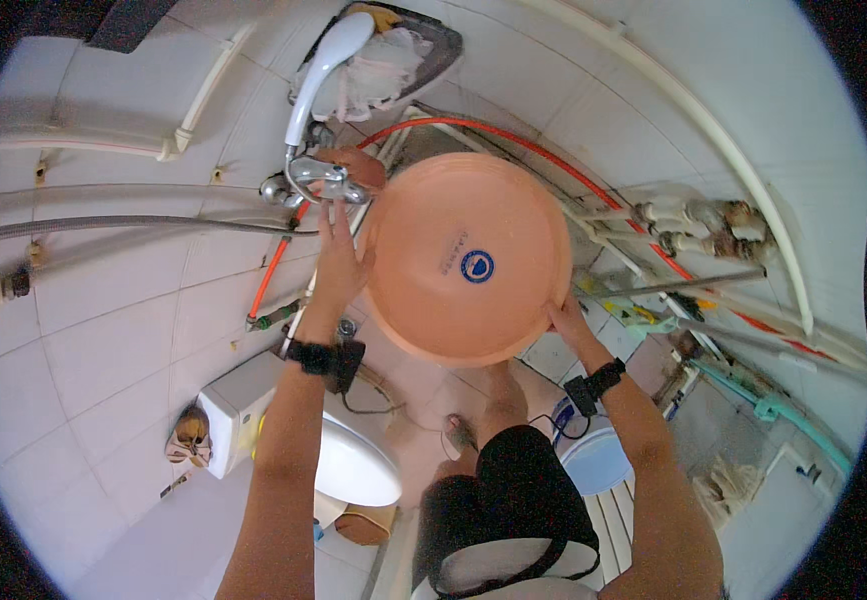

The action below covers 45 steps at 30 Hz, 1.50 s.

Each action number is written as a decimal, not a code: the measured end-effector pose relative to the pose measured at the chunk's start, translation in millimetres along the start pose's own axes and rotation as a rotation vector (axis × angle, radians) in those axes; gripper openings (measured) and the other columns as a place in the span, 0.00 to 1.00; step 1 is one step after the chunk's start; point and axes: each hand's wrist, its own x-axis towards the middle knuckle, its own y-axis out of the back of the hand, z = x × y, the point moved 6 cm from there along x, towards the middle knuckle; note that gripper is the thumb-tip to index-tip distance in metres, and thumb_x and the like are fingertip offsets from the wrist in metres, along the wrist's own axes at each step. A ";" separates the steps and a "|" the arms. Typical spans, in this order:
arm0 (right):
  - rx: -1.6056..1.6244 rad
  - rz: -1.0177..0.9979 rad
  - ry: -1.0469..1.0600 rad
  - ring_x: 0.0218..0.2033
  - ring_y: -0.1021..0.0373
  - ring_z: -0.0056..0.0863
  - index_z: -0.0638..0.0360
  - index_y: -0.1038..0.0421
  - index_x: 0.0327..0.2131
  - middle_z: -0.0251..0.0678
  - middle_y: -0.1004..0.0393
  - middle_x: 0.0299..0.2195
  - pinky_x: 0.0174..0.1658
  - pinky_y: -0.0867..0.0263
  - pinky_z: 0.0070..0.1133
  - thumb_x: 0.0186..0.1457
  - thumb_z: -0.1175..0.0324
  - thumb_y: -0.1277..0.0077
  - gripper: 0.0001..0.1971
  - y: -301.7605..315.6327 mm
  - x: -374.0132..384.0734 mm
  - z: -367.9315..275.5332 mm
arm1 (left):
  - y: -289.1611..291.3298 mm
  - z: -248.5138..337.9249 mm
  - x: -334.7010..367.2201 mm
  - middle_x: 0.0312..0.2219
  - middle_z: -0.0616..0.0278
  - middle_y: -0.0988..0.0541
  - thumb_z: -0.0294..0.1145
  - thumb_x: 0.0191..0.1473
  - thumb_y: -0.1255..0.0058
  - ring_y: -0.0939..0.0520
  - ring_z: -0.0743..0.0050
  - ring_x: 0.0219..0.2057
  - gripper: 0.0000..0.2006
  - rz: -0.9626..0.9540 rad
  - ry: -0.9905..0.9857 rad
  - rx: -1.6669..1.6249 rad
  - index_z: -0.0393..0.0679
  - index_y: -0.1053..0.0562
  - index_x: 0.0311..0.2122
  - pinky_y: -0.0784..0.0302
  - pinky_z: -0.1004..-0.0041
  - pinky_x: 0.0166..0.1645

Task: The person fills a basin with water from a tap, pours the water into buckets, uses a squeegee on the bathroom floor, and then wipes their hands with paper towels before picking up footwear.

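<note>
Item one, the peach-coloured plastic basin (418, 310): it is held up in front of the person, above the floor, its broad round face turned towards the wearer's head. A round blue emblem (476, 266) is fixed near its middle, with faint marking beside it.

Item two, the hands. The right hand (569, 322) grasps the basin's rim at its lower right. The left hand (341, 268) is at the basin's left edge, unclenched, its fingers extended towards the chrome mixer tap (318, 172) and its thumb at the rim. I cannot tell whether those fingertips touch the tap. Each wrist bears a black band.

Item three, surroundings. Above the tap stands a white shower head (345, 38), in front of a dark corner shelf (443, 55) holding white mesh. A red hose (553, 155) arcs behind the basin, and a grey flexible hose (133, 228) runs along the left wall. Below the left forearm, a white toilet (358, 468) is partly hidden. Beside the person's right leg, near the right forearm, is a light-blue bucket (595, 462).
</note>
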 end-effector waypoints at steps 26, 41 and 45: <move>0.282 0.240 0.189 0.25 0.37 0.13 0.59 0.44 0.55 0.28 0.31 0.35 0.20 0.42 0.13 0.54 0.62 0.53 0.26 76.7 -515.6 196.4 | 35.7 227.1 -425.7 0.43 0.62 0.29 0.22 0.53 0.52 0.24 0.74 0.40 0.29 -0.373 0.326 -0.984 0.43 0.45 0.59 0.25 0.76 0.38; 0.334 0.440 0.030 0.35 0.32 0.19 0.57 0.50 0.58 0.33 0.32 0.42 0.32 0.31 0.18 0.55 0.64 0.54 0.28 155.1 -693.3 319.8 | -127.7 293.6 -535.0 0.39 0.58 0.26 0.24 0.50 0.48 0.22 0.72 0.36 0.34 -0.816 0.415 -0.844 0.48 0.48 0.61 0.24 0.77 0.35; 0.438 0.375 0.168 0.31 0.33 0.18 0.56 0.45 0.56 0.32 0.31 0.40 0.28 0.33 0.16 0.54 0.56 0.51 0.29 140.5 -661.7 335.4 | -77.4 296.0 -535.9 0.42 0.56 0.26 0.23 0.49 0.48 0.22 0.69 0.37 0.34 -0.807 0.433 -0.888 0.46 0.48 0.61 0.23 0.75 0.36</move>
